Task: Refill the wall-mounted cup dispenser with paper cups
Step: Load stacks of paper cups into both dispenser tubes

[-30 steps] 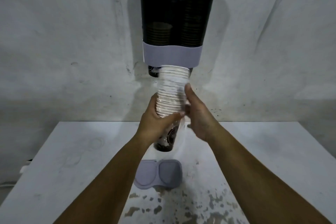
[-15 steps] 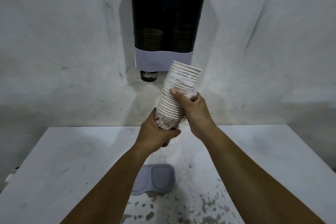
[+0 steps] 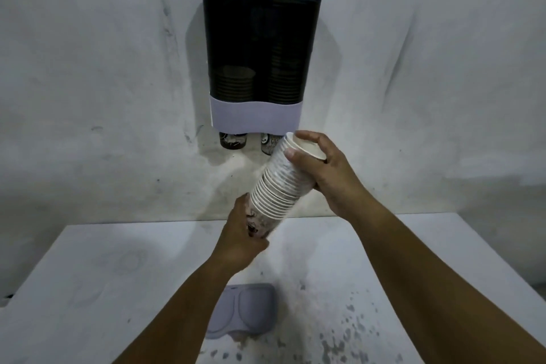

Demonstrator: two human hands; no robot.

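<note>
head view | worn high, faces forward and down — wall point(image 3: 88, 68) close ahead (table point(image 3: 88, 275) below)

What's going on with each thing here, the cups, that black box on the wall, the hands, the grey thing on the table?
cup stack: tilted, held in the air by both hands.
left hand: grips the stack's bottom.
right hand: grips its top rim.
dispenser: on the wall, both tubes partly filled.
grey lid: lying flat on the table.

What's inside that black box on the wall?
Inside the dispenser are two stacks of cups: a short left stack and a taller right stack. The pale band hides their lower parts.
</note>
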